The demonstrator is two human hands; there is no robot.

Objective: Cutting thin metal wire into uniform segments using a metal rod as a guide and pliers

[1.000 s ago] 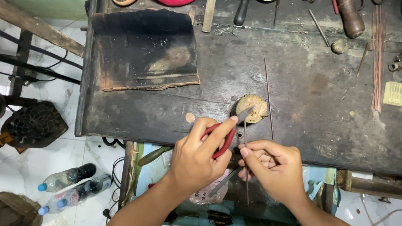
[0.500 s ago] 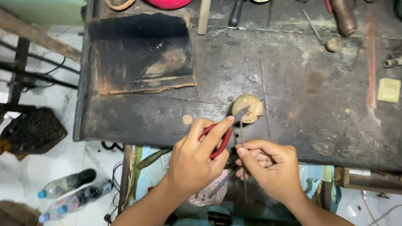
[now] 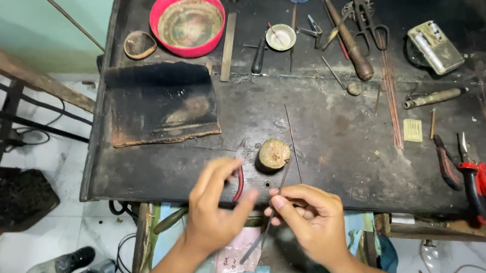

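Soft even daylight, faint shadows, motion blur on left hand point(image 3: 214, 212), sharp dark workbench point(image 3: 336, 132) beyond.

At the near edge of a dark, scarred tabletop point(image 3: 336, 132), a left hand point(image 3: 214, 212) holds red-handled pliers point(image 3: 240, 182) while the right hand point(image 3: 311, 220) pinches a thin metal rod point(image 3: 264, 228). A small round wooden block point(image 3: 274, 154) sits just beyond; a red bowl point(image 3: 187, 20) stands farther back.
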